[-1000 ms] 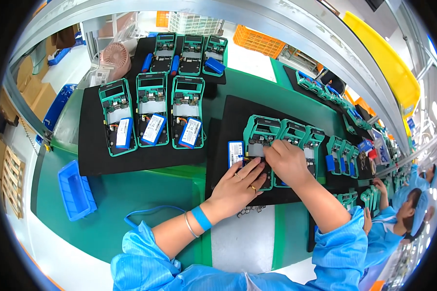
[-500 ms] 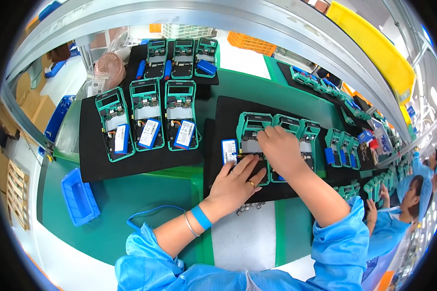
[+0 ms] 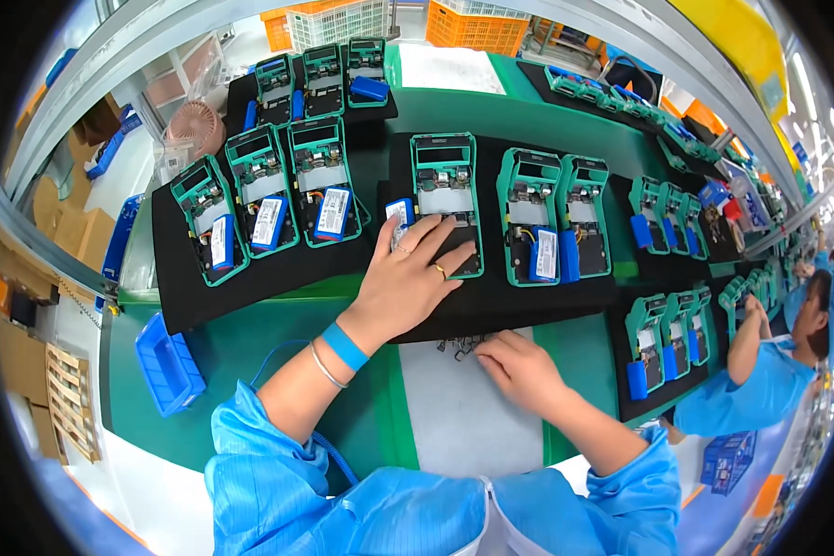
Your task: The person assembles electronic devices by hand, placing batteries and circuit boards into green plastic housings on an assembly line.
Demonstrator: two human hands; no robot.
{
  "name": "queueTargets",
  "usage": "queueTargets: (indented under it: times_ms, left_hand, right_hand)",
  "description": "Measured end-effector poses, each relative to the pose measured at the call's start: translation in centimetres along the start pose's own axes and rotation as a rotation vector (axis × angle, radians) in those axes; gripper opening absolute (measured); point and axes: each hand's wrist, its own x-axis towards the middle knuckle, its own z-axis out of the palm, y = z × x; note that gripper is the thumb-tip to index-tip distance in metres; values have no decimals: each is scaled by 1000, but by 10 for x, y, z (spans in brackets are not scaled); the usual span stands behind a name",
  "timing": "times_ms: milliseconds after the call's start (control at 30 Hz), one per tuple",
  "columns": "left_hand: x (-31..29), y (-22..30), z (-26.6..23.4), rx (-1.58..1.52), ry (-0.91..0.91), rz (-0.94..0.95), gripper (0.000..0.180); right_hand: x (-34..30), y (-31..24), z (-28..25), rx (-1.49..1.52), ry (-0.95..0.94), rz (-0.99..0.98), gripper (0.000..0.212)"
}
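Observation:
My left hand (image 3: 408,278) lies with fingers spread over the lower part of a green handheld device housing (image 3: 445,176), which has a dark display window and exposed circuitry. A blue battery pack (image 3: 398,211) with a white label sits beside that housing, partly covered by my left fingers. Nearer to me, my right hand (image 3: 524,371) reaches a small pile of metal clips (image 3: 456,347) on the grey strip. Its fingers are curled together at the pile's right end; what they pinch, if anything, is too small to make out. Two more housings (image 3: 531,185) with blue batteries stand right of the first.
Several open housings with batteries rest on a black mat (image 3: 195,301) at left. A blue bin (image 3: 169,371) sits on the green bench below it. More housings (image 3: 647,324) line the right side, where a co-worker (image 3: 760,371) sits. A pink fan (image 3: 195,128) stands far left.
My right hand has left the housing and come down toward me to the metal clips. My left hand stays on the housing, its fingers spread. The head view has shifted.

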Motion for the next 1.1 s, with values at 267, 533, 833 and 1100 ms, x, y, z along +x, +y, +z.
queueTargets:
  times_ms: [267,533,833,1100]
  left_hand:
    - [10,22,-4,-67,17,-18,50]
    - [53,64,9,-134,8,95,55]
    - [90,57,26,-135,-159,179,60]
    - [50,29,5,-138,-101,52,57]
  right_hand:
    - [-8,11,23,-88,43,-16,22]
    - [-18,29,-1,-229,-33,-198,16]
    - [-2,21,7,-357,-43,-223,6]
    - [5,6,9,-443,-176,-186,7]
